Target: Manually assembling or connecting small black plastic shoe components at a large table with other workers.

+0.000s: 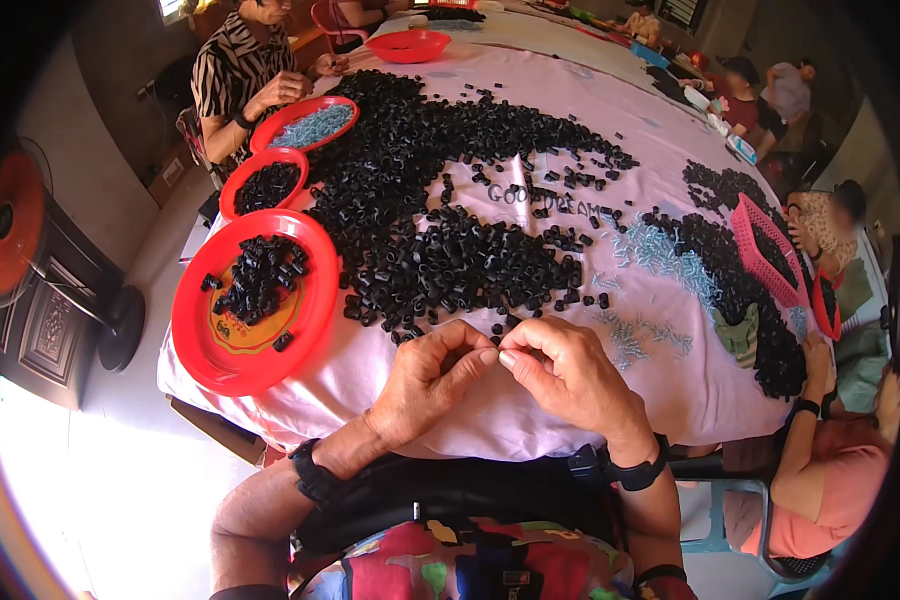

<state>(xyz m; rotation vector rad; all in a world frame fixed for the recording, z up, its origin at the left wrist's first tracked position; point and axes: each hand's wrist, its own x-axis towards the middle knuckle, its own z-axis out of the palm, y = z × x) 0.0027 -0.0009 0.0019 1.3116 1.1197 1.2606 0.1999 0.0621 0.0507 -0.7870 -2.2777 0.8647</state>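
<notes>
Your left hand (432,380) and right hand (570,375) meet fingertip to fingertip at the near surface (410,400) edge, apparently pinching something tiny, perhaps a black ring; light, stiff, easily dropped, so grip its sides.

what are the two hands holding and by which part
The left hand and right hand meet fingertip to fingertip; whatever sits in that pinch grip is too small to tell.

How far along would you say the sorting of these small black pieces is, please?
Done: a modest batch of black tubular pieces lies in the nearest red plate. In hand: the left hand and right hand meet fingertip to fingertip, pinching something too small to make out. Left: the big pile of black pieces and scattered pale blue pieces cover the pink cloth.
</notes>
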